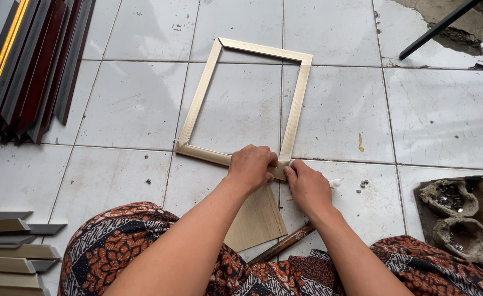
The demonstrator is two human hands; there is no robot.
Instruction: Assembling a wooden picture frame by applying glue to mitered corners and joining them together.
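Head view: the left hand and right hand both pinch the frame's near right corner on the floor, its long sides running away from them, a thin board underneath.

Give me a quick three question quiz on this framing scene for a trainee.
1. True or false: the pale rectangular wooden frame lies flat on the white tiled floor.
2. Which frame corner do the left hand and right hand press? A near right, B far left, C far right.
3. What lies under the forearms: the thin square ____ board.

Key: 1 true; 2 A; 3 plywood.
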